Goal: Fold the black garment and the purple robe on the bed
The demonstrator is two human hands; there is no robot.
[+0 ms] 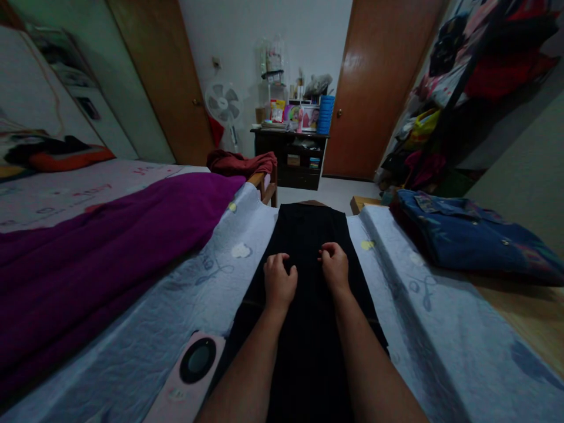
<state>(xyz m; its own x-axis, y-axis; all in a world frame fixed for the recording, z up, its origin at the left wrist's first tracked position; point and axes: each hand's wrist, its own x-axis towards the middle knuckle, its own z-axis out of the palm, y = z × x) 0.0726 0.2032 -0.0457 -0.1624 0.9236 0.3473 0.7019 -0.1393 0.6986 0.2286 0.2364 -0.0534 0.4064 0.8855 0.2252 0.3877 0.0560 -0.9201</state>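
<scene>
Hands hover or rest over the middle of a black garment, the left hand [281,282] and the right hand [333,267] a little apart, backs up. The left hand is half curled, its thumb standing clear of the bent fingers and seemingly nothing between them; the right hand is curled more tightly, its fingertips turned inward, and whether it pinches any cloth cannot be told. The black garment [308,299] lies lengthwise between and beneath the forearms, from the near edge of the view to the far end of a patterned sheet [238,285], narrower at the far end and wider nearby. Judging by how it lies, the laying-out looks largely done: the visible part is fairly flat with straight sides. Too dark to read are any fold lines or layers, so whether folding or smoothing is left cannot be settled. Near left, just beside the garment, lies a pink phone [178,390] with a round black camera patch. Farther left spreads a purple blanket [145,247]; to the right sits a folded denim jacket [480,235]. Beyond the far end stand a white fan [224,104] and a dark, crowded cabinet [288,170].
</scene>
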